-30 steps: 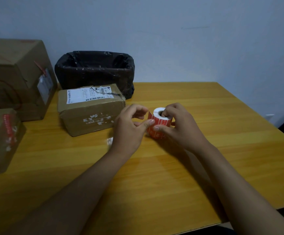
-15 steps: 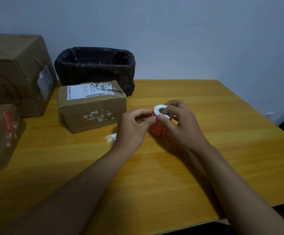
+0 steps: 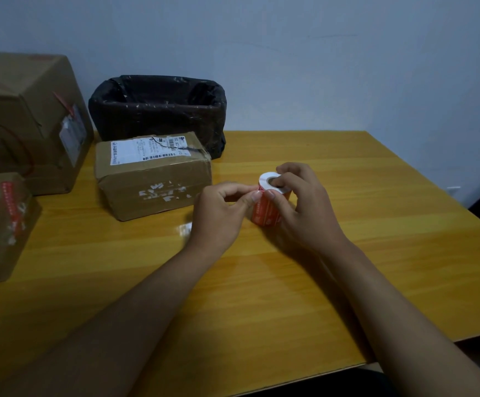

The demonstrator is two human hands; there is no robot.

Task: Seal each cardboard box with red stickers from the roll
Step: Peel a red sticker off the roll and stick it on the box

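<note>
The white shipping label [image 3: 147,150] on top of the middle cardboard box [image 3: 153,176] carries a barcode and rows of small print — too fine to read. The roll of red stickers [image 3: 267,207] and the red strip [image 3: 11,204] on the near left box [image 3: 1,224] bear white characters, likewise illegible.

arms: 2 bare forearms, no sleeves in view
left hand [image 3: 218,213]: bare, no glove, no ring seen
right hand [image 3: 304,213]: bare, no glove, short nails
wrists: no watch, no bracelet
</note>
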